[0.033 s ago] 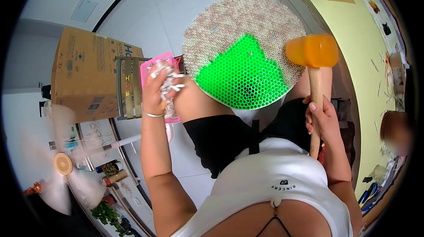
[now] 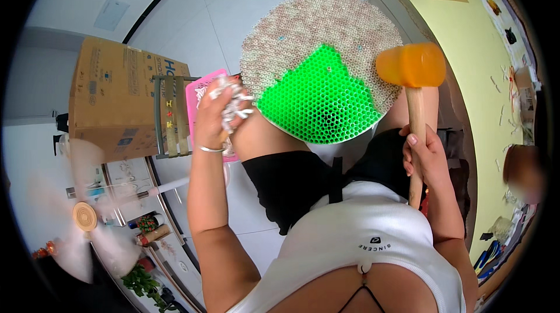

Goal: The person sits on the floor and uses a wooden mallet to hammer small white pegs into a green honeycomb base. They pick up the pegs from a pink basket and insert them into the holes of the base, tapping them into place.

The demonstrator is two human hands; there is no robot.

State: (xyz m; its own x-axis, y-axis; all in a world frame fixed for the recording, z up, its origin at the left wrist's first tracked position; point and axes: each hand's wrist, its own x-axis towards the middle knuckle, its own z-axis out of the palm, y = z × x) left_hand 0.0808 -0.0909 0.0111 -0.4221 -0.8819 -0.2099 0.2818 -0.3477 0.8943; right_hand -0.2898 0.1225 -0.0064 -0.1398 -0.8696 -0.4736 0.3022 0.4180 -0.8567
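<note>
My left hand is closed around a bunch of short white tubes, several of which stick out past the fingers. It hovers over a pink basket, partly hidden behind it, with more white pieces inside. My right hand grips the wooden handle of a mallet; its thick orange head points up, beside the right rim of a round panel. Before my knees sits that panel, its bright green honeycomb grid bare on the near side. Pale ring-ended tubes pack the rest of its cells.
A yellow-topped table runs along the right, with scattered small white pieces, a brown cup and blue-handled tools. Left stand a large cardboard box and a metal-framed folding stool. A fan spins at lower left.
My left hand has shifted slightly right with its white tubes, away from the pink basket and toward the panel's left edge. The right hand and mallet stay nearly still.
</note>
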